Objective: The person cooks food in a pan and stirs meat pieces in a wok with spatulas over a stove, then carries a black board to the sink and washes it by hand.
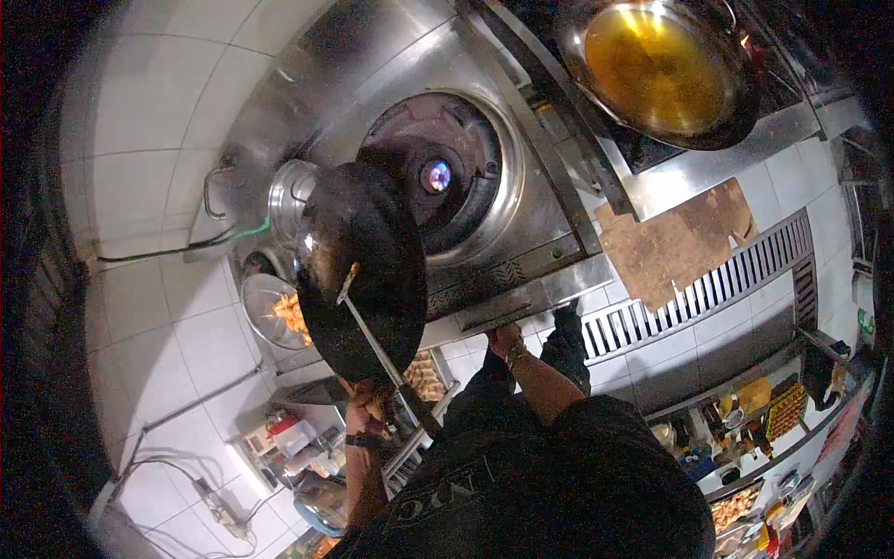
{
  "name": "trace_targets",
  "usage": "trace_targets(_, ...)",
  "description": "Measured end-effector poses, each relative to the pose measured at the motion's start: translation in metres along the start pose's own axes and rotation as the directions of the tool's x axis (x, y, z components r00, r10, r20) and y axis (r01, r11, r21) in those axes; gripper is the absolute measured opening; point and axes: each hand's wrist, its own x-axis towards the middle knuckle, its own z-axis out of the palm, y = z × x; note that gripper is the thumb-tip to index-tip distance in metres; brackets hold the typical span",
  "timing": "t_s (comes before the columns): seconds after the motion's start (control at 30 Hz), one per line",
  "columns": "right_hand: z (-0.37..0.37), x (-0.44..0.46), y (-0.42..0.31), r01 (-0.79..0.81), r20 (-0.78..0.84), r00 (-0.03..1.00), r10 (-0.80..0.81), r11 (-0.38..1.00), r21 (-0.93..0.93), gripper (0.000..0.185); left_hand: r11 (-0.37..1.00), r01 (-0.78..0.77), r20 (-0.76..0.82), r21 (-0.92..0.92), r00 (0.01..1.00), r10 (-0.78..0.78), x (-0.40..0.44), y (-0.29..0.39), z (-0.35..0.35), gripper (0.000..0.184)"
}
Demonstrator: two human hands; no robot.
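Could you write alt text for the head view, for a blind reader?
A person's left hand holds a dark wok, a long-handled utensil across it, beside a burner glowing at its centre. The right hand is at the stove's front edge; a pan of golden liquid stands to the right.

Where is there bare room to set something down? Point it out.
Bare steel lies between the burner and the tiled wall; a narrow steel ledge borders the oil pan. Crowded: around the black wok, metal pot and bowl of orange food.
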Motion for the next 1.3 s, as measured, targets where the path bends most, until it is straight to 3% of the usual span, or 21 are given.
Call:
trace_targets(0.13,0.005,-0.003,0.005,-0.004,0.011,1.000,0.004,1.000,0.028,0.031,0.997,-0.055,0.017,0.050,0.998,0.055,0.005,-0.009,-0.031,0.028)
trace_targets(0.17,0.007,-0.003,0.006,-0.006,0.020,1.000,0.005,0.999,0.040,0.032,0.934,-0.170,0.144,0.314,0.981,0.131,0.028,-0.020,-0.077,0.027)
trace_targets(0.23,0.011,-0.004,0.008,-0.009,0.038,0.999,0.006,0.998,0.066,0.033,0.789,-0.300,0.283,0.536,0.945,0.166,0.032,-0.021,-0.080,0.026)
trace_targets(0.27,0.000,-0.001,0.003,-0.009,0.037,0.999,0.007,0.998,0.066,0.033,0.964,-0.136,0.122,0.228,0.986,0.110,0.016,-0.014,-0.039,0.026)
trace_targets(0.3,-0.021,0.006,-0.008,-0.118,0.184,0.978,0.097,0.987,0.106,0.034,0.991,0.003,-0.010,-0.135,1.000,-0.005,0.004,-0.007,-0.008,0.027)
trace_targets(0.33,-0.034,0.009,-0.015,-0.229,0.331,0.927,0.175,0.965,0.130,0.035,0.991,0.003,-0.011,-0.135,1.000,-0.004,0.000,-0.005,0.001,0.027)
trace_targets(0.53,0.004,-0.006,0.007,-0.189,0.246,0.958,0.151,0.972,0.142,0.036,0.985,-0.015,-0.022,-0.171,1.000,0.012,0.005,-0.005,-0.006,0.030)
trace_targets(0.57,0.002,-0.006,0.007,-0.176,0.247,0.959,0.137,0.973,0.146,0.037,0.809,0.374,0.234,-0.454,0.926,-0.296,0.008,0.004,-0.016,0.031)
trace_targets(0.63,0.000,-0.005,0.006,-0.161,0.251,0.960,0.121,0.976,0.147,0.037,0.433,0.705,0.542,-0.561,0.709,-0.451,0.003,0.009,-0.007,0.032)
trace_targets(0.67,-0.001,-0.004,0.006,-0.156,0.252,0.961,0.116,0.977,0.148,0.037,0.823,0.401,0.266,-0.402,0.911,-0.314,-0.004,0.004,0.003,0.032)
trace_targets(0.73,0.000,-0.005,0.006,-0.150,0.255,0.961,0.108,0.977,0.149,0.037,0.996,0.032,0.049,-0.081,0.998,-0.028,-0.011,0.001,0.011,0.033)
trace_targets(0.83,-0.001,-0.006,0.006,-0.150,0.261,0.960,0.106,0.976,0.156,0.037,0.998,-0.057,-0.057,0.029,0.997,0.058,-0.007,-0.005,0.006,0.032)
trace_targets(1.03,-0.002,-0.005,0.006,-0.146,0.278,0.956,0.097,0.976,0.160,0.038,0.993,0.035,0.017,-0.114,0.999,-0.033,-0.003,-0.005,0.011,0.021)
trace_targets(1.13,-0.004,-0.006,0.006,-0.153,0.306,0.947,0.099,0.976,0.158,0.038,0.998,0.028,-0.024,-0.058,0.999,-0.030,-0.020,0.007,0.028,0.016)
trace_targets(1.23,-0.003,-0.007,0.008,-0.176,0.376,0.920,0.110,0.974,0.146,0.039,0.987,-0.094,-0.066,0.126,0.993,0.103,-0.022,0.006,0.032,0.015)
trace_targets(1.3,0.002,-0.010,0.010,-0.146,0.319,0.945,0.079,0.970,0.192,0.039,0.964,-0.152,-0.078,0.219,0.982,0.172,-0.025,0.006,0.041,0.016)
